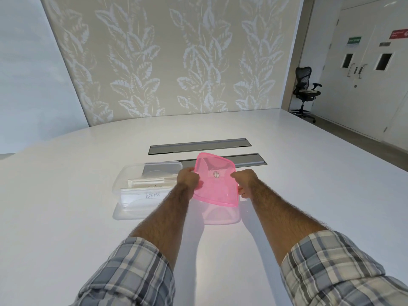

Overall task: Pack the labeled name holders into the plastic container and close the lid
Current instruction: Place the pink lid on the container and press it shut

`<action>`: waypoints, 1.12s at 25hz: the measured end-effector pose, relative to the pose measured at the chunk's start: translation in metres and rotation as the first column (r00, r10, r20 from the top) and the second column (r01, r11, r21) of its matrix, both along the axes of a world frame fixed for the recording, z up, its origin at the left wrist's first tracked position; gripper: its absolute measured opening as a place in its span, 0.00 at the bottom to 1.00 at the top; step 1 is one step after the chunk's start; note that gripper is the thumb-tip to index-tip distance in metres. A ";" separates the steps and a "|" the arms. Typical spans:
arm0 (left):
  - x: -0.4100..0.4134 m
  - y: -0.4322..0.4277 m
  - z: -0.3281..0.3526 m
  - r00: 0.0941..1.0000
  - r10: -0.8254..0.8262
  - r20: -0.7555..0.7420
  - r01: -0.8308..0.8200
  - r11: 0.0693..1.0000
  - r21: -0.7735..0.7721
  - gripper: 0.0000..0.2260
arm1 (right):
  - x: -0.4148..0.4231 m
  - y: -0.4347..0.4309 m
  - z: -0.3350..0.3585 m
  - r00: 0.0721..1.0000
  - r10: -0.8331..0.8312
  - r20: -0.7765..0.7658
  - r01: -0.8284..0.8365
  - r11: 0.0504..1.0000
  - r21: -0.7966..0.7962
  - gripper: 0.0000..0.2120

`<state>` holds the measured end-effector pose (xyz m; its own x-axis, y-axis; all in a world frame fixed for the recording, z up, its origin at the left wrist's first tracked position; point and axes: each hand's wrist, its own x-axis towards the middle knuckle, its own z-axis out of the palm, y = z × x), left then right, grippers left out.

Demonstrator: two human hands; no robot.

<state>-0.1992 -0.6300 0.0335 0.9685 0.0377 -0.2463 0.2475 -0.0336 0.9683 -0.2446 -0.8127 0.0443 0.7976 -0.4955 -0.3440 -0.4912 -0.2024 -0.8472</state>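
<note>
The pink lid (215,181) is off the table, tilted with its far edge raised, just to the right of the clear plastic container (145,186). The left hand (188,178) is closed around the lid's left edge, fingers curled under and thumb on top; the right hand (244,181) pinches the right edge the same way — so both hands carry it. The container sits on the white table (66,206), uncovered, with name holders (150,184) lying inside it; one card facing the viewer bears handwriting, too faint to read for certain. The left forearm crosses in front of the container's right end and hides that corner.

Behind the lid, two grey recessed strips (198,145) run across the tabletop — the nearer one partly covered by the lid. Beyond the table stands a leaf-patterned wall (167,58), and at far right a black office chair (305,89) near white double doors (364,62).
</note>
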 end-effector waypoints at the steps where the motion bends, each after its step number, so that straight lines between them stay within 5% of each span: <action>1: 0.002 0.005 0.009 1.000 -0.005 0.011 0.005 1.000 -0.025 0.21 | 0.001 0.002 0.006 0.999 -0.036 0.025 0.034 0.996 0.081 0.06; 7: 0.008 0.043 0.057 0.993 -0.074 0.094 0.081 0.994 -0.078 0.18 | 0.007 0.028 0.044 0.964 -0.140 0.225 0.017 0.879 0.477 0.03; 10: 0.011 0.070 0.073 0.984 -0.080 0.158 0.094 0.992 -0.086 0.17 | 0.019 0.056 0.064 0.926 -0.225 0.302 0.015 0.824 0.566 0.13; 15: 0.012 0.123 0.086 0.984 0.015 0.179 0.017 0.984 -0.175 0.04 | 0.034 0.113 0.090 0.902 -0.264 0.342 0.031 0.829 0.558 0.14; 22: 0.008 0.202 0.072 0.995 0.014 0.094 0.009 0.971 -0.239 0.16 | 0.045 0.195 0.106 0.829 -0.435 0.351 0.152 0.780 0.607 0.12; 28: 0.004 0.238 0.066 0.998 -0.016 0.062 0.040 0.909 -0.415 0.12 | 0.051 0.271 0.108 0.776 -0.498 0.387 0.151 0.743 0.652 0.06</action>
<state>-0.1952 -0.3919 0.0998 0.9802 -0.0839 -0.1791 0.1976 0.3694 0.9080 -0.1937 -0.5417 0.1520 0.7546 -0.6110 -0.2391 0.1064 0.4736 -0.8743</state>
